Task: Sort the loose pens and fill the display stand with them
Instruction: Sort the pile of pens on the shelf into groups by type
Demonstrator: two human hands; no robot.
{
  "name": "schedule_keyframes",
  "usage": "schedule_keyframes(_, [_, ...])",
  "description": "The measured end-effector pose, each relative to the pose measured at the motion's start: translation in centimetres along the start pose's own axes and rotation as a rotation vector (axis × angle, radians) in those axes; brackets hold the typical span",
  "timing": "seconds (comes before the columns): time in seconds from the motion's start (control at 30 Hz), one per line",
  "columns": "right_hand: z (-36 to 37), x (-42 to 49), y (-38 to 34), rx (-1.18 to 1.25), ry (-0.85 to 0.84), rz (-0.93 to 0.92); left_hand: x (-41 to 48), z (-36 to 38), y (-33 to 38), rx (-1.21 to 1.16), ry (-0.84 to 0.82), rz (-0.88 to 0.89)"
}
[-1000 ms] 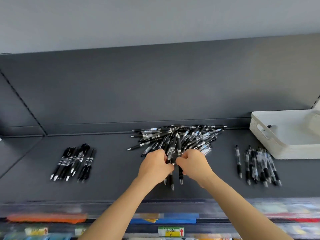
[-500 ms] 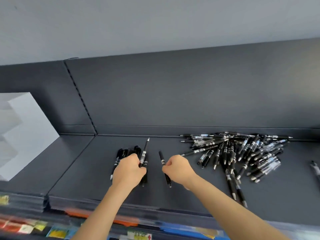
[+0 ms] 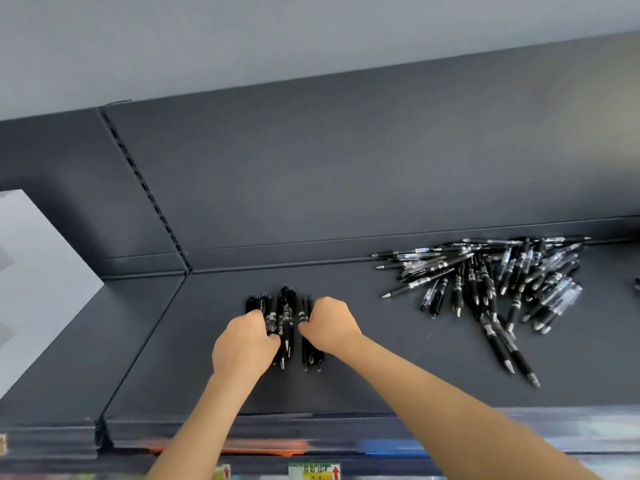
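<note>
left hand (image 3: 242, 344): fingers curled round sorted bunch of slim black plastic pens (image 3: 285, 323) | right hand (image 3: 329, 327): pinching same bunch | handling, likely: light, stiff, slick, roll-prone; grasp mid-barrel

A dark grey metal shelf (image 3: 346, 389) runs the full width of the view. A matching back panel (image 3: 346, 168) rises from its rear edge, divided left of centre by a slotted upright strip (image 3: 145, 188). A pale wall (image 3: 277, 36) lies above. Below the shelf's front edge sits a yellow-green price label (image 3: 314, 471) with a red arrow, beside blurred orange (image 3: 263, 449) and blue (image 3: 391, 446) strips.
</note>
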State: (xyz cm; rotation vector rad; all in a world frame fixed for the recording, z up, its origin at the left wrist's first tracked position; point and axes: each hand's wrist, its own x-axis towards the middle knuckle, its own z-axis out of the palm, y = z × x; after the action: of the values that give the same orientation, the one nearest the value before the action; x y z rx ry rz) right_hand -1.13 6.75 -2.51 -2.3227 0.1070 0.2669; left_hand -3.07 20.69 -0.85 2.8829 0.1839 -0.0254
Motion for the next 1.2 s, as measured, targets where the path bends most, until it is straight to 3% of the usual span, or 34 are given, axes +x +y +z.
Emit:
schedule_keyframes(0.13, [-1.0, -0.4, 0.8, 0.036, 0.020, -0.001, 0.1, -0.3, 0.8, 0.060, 0.081, 0.061])
schedule_keyframes(0.3, [-5.3, -3.1, 3.7, -0.005, 0.120, -0.052, -0.6, 0.2, 4.8, -0.088, 0.120, 0.196])
schedule_keyframes(0.57, [-14.5, -9.2, 15.4, -0.233, 0.374, 0.160, -3.5, 3.9, 14.0, -0.252, -0.068, 0.473])
schedule_keyframes(0.73, [-16.0, -11.2, 19.2, -0.311, 0.318, 0.298, -5.5, 6.3, 19.3, -0.275, -0.206, 0.587])
schedule_keyframes(0.97, [-16.1, -11.4, 19.8, -0.332, 0.254, 0.280, -7.3, 8.0, 24.4, -0.158, -0.267, 0.598])
schedule_keyframes(1.2, [-17.0, -13.0, 21.1, -0.286, 0.260, 0.289, -7.7, 7.9, 24.3, -0.025, -0.363, 0.514])
